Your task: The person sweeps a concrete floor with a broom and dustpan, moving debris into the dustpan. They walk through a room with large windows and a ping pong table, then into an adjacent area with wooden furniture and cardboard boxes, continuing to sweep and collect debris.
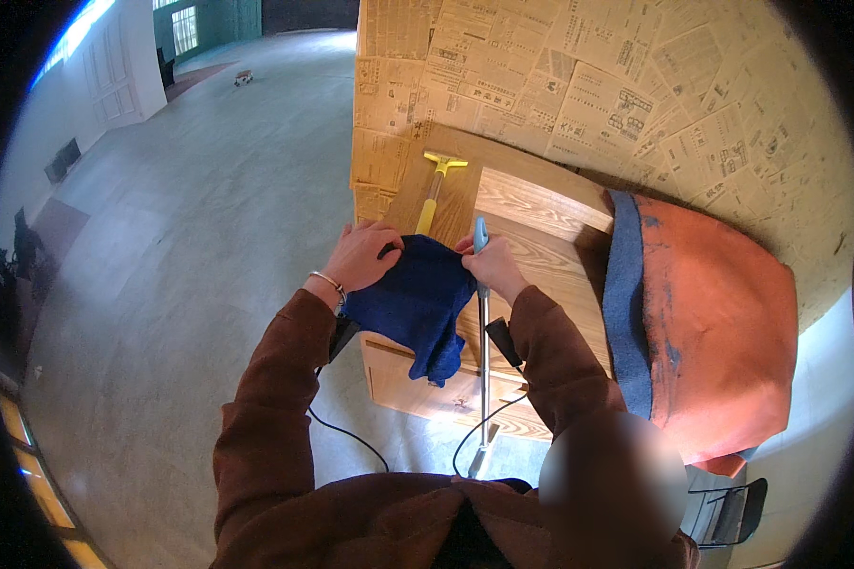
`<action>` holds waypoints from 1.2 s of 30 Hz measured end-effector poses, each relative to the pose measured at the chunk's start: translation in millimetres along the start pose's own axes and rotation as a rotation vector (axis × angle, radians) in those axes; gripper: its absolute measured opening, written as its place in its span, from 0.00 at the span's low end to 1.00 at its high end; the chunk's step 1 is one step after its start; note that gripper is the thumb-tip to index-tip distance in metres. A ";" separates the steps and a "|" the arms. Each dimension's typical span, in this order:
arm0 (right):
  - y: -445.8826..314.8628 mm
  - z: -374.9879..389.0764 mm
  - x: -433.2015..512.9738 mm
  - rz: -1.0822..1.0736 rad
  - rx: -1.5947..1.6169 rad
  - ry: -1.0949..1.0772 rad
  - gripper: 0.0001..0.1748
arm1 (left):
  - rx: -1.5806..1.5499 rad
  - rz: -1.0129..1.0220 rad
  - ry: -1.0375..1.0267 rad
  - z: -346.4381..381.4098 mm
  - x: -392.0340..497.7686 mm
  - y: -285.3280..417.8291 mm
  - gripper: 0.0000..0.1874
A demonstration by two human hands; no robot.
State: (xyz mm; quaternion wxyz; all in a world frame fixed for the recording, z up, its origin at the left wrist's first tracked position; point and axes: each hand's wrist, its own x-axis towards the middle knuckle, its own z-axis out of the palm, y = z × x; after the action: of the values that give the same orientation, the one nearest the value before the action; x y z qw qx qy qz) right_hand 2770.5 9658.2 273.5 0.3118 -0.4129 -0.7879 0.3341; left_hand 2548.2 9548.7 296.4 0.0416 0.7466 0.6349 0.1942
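Observation:
A dark blue cloth is spread between my two hands, its lower end hanging in folds past the wooden furniture's front edge. My left hand holds its upper left side with bent fingers. At the cloth's right corner, the fingertips of my right hand pinch the fabric. A metal pole with a light blue end stands against that same hand; whether the hand also grips the pole cannot be seen. Beyond the cloth lies a yellow scraper with a wide head, its handle's near end close to the cloth.
The wooden furniture has a recessed panel and stands against a newspaper-covered wall. An orange sheet with blue backing drapes over its right side. A black folding chair is at lower right. Grey floor stretches left.

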 end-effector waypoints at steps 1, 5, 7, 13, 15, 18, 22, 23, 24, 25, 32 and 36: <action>-0.5 -0.1 0.3 -0.006 0.019 -0.020 0.08 | 0.022 0.007 0.008 -2.7 2.9 4.2 0.14; -0.2 1.8 -3.9 0.028 0.024 -0.017 0.09 | 0.147 0.091 -0.056 -4.9 13.0 14.7 0.17; 0.7 3.7 -4.6 0.059 0.067 0.012 0.10 | 0.198 0.103 -0.116 -1.7 21.3 17.8 0.20; 3.8 11.0 -4.7 0.067 0.100 0.068 0.09 | 0.208 0.004 -0.203 7.8 42.0 12.9 0.25; 6.5 11.2 -5.3 0.079 0.096 0.078 0.08 | 0.174 0.010 -0.156 10.0 40.7 6.9 0.25; 13.6 10.0 -5.7 0.076 0.081 0.120 0.08 | 0.029 0.129 -0.059 11.5 34.4 -4.5 0.23; 23.8 12.0 -5.6 0.094 0.081 0.150 0.08 | -0.074 0.191 -0.038 14.3 24.2 -11.0 0.21; 25.7 13.1 -6.0 0.063 0.118 0.177 0.08 | -0.097 0.187 -0.049 15.1 21.0 -10.6 0.21; 27.0 13.9 -6.5 0.041 0.155 0.213 0.08 | -0.113 0.194 -0.045 15.4 17.8 -9.9 0.21; 27.6 14.7 -8.0 0.020 0.203 0.226 0.08 | -0.122 0.188 -0.018 15.6 14.5 -8.8 0.21; 19.7 -2.5 -40.5 0.282 0.370 0.279 0.10 | -0.127 0.085 0.036 13.9 -12.0 0.3 0.21; 10.3 -23.2 -80.0 0.332 0.511 0.164 0.13 | -0.020 0.067 0.104 8.1 -18.8 7.7 0.20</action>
State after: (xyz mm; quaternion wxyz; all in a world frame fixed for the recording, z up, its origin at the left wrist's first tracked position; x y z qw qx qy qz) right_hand 2830.1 9600.2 261.8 0.4091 -0.4699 -0.5723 0.5332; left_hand 2555.9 9530.6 286.8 0.0093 0.7560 0.6087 0.2406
